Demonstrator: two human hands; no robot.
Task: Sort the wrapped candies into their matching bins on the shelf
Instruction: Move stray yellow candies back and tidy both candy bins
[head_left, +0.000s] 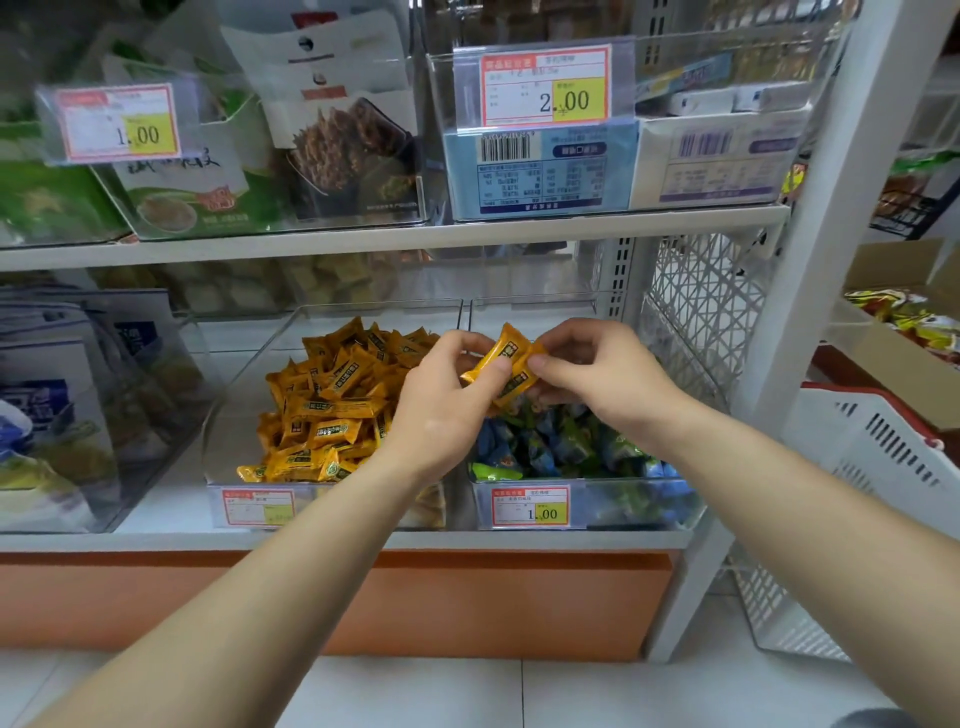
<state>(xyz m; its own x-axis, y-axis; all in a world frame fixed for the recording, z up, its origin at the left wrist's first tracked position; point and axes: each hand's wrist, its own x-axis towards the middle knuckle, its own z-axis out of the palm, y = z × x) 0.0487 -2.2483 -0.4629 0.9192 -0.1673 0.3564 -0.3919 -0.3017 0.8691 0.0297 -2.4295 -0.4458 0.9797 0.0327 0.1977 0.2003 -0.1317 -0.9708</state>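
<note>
Shop aisle: pale floor tile, an orange kickboard (467, 597), white metal shelf (156, 540) above it. Just below the hands, at the shelf's front edge, two clear bins sit side by side, each with a price tag. The left hand (447, 400) and right hand (597, 374) meet above the wall between the bins. Both are closed in a pinch on a small clutch of orange candies (511, 364), at least two by the look, thumb and fingertips at opposite ends. The wrappers are glossy orange-yellow with a dark label panel and crimped ends. They match the heap in the orange bin (218, 467) left of the hands, not the blue-green candies (550, 447) under the right wrist. Likely step: strays lifted from the right bin (623, 506), not yet dropped. The next move calls for a short carry leftward over the wall, then letting go above the orange heap. Beyond the hands, the upper shelf holds boxed goods (540, 171) and snack packets (337, 140).
</note>
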